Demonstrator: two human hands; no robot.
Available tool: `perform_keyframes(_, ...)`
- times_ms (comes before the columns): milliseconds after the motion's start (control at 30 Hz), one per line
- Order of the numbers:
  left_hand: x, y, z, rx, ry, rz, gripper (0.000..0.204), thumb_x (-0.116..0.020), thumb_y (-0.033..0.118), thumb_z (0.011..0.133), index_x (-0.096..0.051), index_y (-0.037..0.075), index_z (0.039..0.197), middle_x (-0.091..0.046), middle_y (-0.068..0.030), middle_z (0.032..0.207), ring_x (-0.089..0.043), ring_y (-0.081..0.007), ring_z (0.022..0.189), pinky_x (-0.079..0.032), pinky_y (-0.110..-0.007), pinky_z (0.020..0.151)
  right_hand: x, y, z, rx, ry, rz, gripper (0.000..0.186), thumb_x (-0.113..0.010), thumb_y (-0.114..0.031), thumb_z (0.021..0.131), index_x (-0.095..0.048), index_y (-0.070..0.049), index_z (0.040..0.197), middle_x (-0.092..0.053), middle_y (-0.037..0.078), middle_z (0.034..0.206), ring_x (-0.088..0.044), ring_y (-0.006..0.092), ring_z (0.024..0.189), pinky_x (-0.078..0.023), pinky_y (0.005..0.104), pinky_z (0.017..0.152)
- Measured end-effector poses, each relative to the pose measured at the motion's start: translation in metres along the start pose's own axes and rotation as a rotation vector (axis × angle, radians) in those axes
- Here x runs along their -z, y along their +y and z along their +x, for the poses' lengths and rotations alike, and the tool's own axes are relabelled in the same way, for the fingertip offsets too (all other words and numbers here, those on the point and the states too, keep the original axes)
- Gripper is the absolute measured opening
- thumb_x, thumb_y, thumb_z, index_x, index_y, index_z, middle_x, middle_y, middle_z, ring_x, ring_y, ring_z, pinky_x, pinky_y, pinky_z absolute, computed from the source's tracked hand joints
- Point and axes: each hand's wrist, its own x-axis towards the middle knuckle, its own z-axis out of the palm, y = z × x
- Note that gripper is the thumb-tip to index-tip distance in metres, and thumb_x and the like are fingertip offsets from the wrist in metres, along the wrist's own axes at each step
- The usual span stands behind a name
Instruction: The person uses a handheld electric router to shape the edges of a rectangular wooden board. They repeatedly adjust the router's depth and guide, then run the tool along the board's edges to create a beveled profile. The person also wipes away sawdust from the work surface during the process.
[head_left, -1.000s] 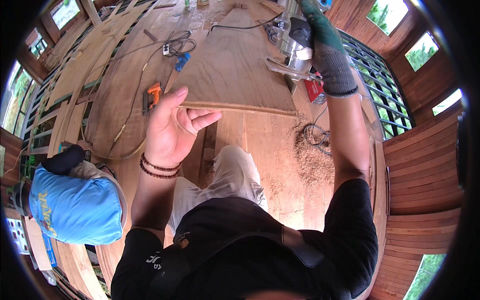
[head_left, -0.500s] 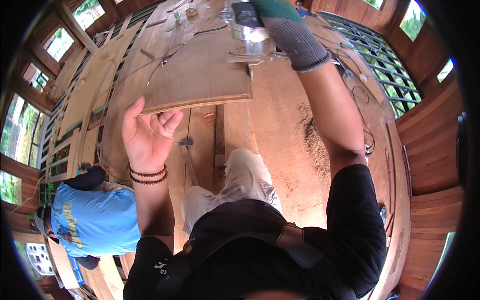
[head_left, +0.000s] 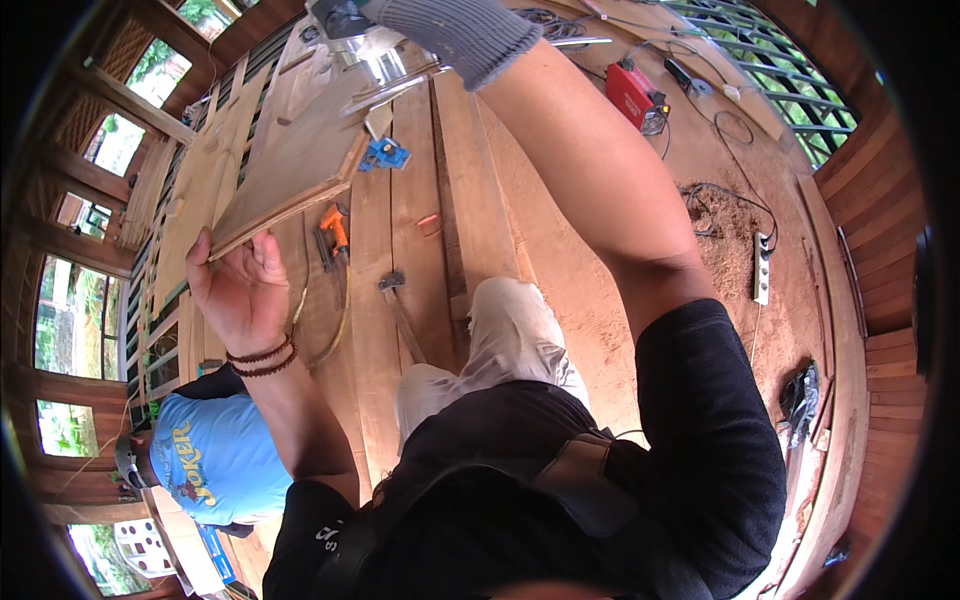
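My bare left hand (head_left: 242, 300), with a beaded bracelet at the wrist, grips the near left corner of a flat wooden board (head_left: 290, 165), thumb on the upper side and fingers beneath. The board is held up at a slant above the floor. On my right hand (head_left: 455, 35) is a grey knitted glove with a green part at the fingers. It is closed on a silver power tool with a clear base plate (head_left: 385, 65), which looks like a trim router, at the board's far right end. The picture's upper rim cuts off part of the glove and tool.
On the plank floor lie an orange air nailer (head_left: 336, 228) with a hose, a blue clamp (head_left: 385, 154) and a hammer (head_left: 395, 290). Rightward are a red machine (head_left: 632, 95), sawdust (head_left: 730, 215) and a power strip (head_left: 762, 268). A person in blue (head_left: 225, 455) crouches at left.
Both hands have swung left with the board and the tool, and the board has turned to a steeper slant. The orange nailer, blue clamp and red machine have come into sight.
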Motion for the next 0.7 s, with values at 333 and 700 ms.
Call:
perform_keyframes(333, 0.009, -0.005, -0.009, 0.034, -0.054, 0.005, 0.050, -0.061, 0.021, 0.101, -0.051, -0.007, 0.141, -0.061, -0.0247, 0.141, -0.065, -0.0376, 0.124, -0.058, -0.052, 0.102, -0.008, 0.012, -0.012, -0.074, 0.005, 0.512, 0.040, -0.069, -0.037, 0.101, -0.075, -0.006, 0.124, -0.078, 0.009, 0.103, -0.071, 0.0122, 0.080, -0.056, 0.0270, 0.071)
perform_keyframes(700, -0.011, -0.044, -0.010, 0.024, 0.084, 0.050, 0.040, -0.058, 0.026, 0.100, -0.062, -0.004, 0.125, -0.072, -0.0230, 0.121, -0.074, -0.0384, 0.106, -0.061, -0.051, 0.096, 0.023, 0.046, -0.020, -0.271, 0.154, 0.649, 0.021, -0.073, -0.036, 0.100, -0.070, -0.015, 0.101, -0.062, -0.006, 0.074, -0.056, 0.0038, 0.059, -0.042, 0.0200, 0.051)
